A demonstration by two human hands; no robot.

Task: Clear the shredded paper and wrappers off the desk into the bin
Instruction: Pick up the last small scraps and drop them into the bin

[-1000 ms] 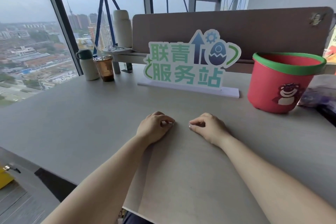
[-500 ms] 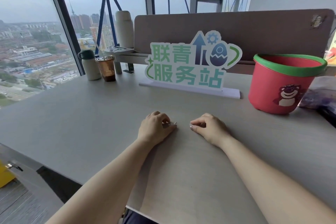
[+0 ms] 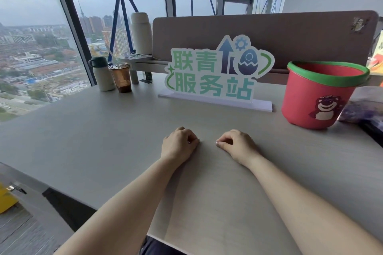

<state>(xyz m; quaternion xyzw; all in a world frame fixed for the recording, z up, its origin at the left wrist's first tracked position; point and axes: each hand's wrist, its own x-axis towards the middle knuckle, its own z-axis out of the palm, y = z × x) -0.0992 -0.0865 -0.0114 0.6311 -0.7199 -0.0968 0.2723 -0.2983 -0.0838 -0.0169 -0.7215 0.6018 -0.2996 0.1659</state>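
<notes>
My left hand (image 3: 178, 145) and my right hand (image 3: 236, 144) rest side by side on the pale wooden desk (image 3: 103, 134), both loosely curled with the fingers folded in. Nothing shows inside either fist. A red bin (image 3: 319, 97) with a green rim and a bear picture stands on the desk at the far right, well beyond my right hand. I see no shredded paper or wrappers on the desk top, and the bin's inside is hidden from this angle.
A green-and-white standing sign (image 3: 217, 74) is behind my hands in front of a brown divider panel (image 3: 269, 31). A small flask (image 3: 102, 76), a brown cup (image 3: 122, 77) and a tall white bottle (image 3: 142, 33) stand at the back left. A purple bag (image 3: 364, 107) lies right of the bin.
Both hands stay curled in the same place on the desk. Only the head view has shifted slightly.
</notes>
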